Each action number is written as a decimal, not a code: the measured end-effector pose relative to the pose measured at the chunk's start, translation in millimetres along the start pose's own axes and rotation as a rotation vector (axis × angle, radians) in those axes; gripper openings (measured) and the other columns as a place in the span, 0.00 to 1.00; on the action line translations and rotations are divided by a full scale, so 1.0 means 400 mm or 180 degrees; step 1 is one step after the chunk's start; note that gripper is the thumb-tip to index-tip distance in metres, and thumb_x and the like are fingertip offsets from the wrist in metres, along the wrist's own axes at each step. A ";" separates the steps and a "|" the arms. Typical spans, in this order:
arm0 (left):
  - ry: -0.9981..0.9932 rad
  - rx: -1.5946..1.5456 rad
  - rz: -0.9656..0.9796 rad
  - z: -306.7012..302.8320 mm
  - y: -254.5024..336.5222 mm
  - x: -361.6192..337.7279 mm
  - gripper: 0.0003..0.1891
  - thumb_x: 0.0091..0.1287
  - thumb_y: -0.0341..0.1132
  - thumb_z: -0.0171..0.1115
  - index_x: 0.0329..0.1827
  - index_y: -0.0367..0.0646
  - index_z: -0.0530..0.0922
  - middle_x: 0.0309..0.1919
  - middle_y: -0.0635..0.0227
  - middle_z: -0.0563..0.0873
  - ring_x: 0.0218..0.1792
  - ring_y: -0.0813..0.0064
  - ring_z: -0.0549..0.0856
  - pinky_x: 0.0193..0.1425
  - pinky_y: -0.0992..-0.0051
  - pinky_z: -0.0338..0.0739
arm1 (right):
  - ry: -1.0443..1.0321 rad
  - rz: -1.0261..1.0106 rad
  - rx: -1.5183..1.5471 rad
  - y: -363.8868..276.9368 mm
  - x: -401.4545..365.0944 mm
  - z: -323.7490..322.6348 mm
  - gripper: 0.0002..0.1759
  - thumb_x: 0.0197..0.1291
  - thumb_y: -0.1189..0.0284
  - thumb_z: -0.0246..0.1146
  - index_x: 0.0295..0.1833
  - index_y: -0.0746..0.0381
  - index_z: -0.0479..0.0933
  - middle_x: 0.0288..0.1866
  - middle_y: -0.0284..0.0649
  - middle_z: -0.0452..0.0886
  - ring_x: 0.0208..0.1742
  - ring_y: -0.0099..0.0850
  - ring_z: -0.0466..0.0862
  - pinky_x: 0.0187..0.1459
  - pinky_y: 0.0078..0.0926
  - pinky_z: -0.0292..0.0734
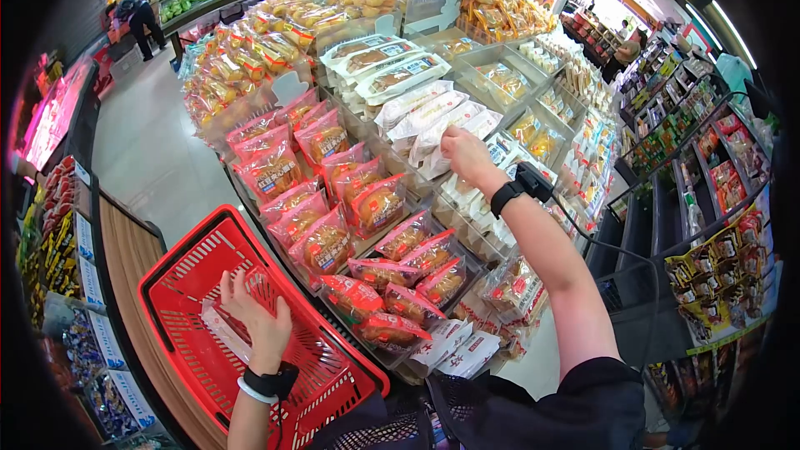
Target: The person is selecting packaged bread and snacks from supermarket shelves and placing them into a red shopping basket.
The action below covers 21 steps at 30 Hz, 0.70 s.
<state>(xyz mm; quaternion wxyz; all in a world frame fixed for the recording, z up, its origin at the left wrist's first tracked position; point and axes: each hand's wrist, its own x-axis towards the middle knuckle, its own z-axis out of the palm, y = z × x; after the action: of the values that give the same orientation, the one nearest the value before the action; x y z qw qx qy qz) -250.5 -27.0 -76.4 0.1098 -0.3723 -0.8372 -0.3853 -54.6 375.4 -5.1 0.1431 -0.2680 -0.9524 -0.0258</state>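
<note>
My left hand [257, 317] is over the red shopping basket [179, 283], fingers spread. Beneath it, in the basket, lies a clear package with a white strip [223, 329], partly covered by the hand. My right hand [467, 157] reaches into the bread display, its fingers closed at the end of a white packet [435, 158]. More white packets [414, 102] lie in a row just beyond that hand. Pink-and-clear bags of round bread [323, 242] fill the compartments between my two hands.
White trays of packaged bread [404, 75] stand behind the packets. Snack shelves [717, 271] line the right side, with a black cable [621, 246] running from my right wrist. A wood-sided shelf [125, 267] borders the basket on the left. Someone bends over [140, 21] at the far left.
</note>
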 end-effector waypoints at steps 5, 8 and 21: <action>-0.0557 -0.0881 0.0710 -0.019 0.131 0.049 0.32 0.48 0.22 0.66 0.60 0.41 0.67 0.62 0.51 0.65 0.65 0.56 0.64 0.66 0.62 0.60 | 0.1164 0.0079 0.0010 -0.052 -0.011 -0.133 0.03 0.49 0.80 0.57 0.32 0.62 0.73 0.37 0.39 0.77 0.41 0.43 0.79 0.40 0.38 0.75; -0.1403 -0.2050 0.0721 0.002 0.172 0.074 0.24 0.55 0.23 0.64 0.56 0.39 0.70 0.57 0.56 0.73 0.58 0.62 0.74 0.59 0.66 0.71 | 0.1804 -0.0167 0.0157 -0.137 -0.061 -0.223 0.05 0.49 0.81 0.59 0.33 0.62 0.73 0.37 0.39 0.79 0.37 0.43 0.80 0.35 0.33 0.77; -0.3670 -0.5436 -0.2166 -0.031 0.285 0.014 0.36 0.63 0.34 0.63 0.70 0.44 0.51 0.63 0.56 0.69 0.59 0.62 0.76 0.59 0.62 0.76 | 0.1279 -0.3391 0.1054 -0.579 -0.403 -0.251 0.14 0.46 0.67 0.57 0.36 0.65 0.77 0.46 0.43 0.77 0.46 0.35 0.79 0.55 0.35 0.75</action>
<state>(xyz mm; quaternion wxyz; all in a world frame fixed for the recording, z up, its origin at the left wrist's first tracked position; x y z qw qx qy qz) -175.0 15.6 -1.1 -0.7080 -0.1992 -0.2776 -0.6181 -17.2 83.5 51.2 0.3279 0.2831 -0.9013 0.0047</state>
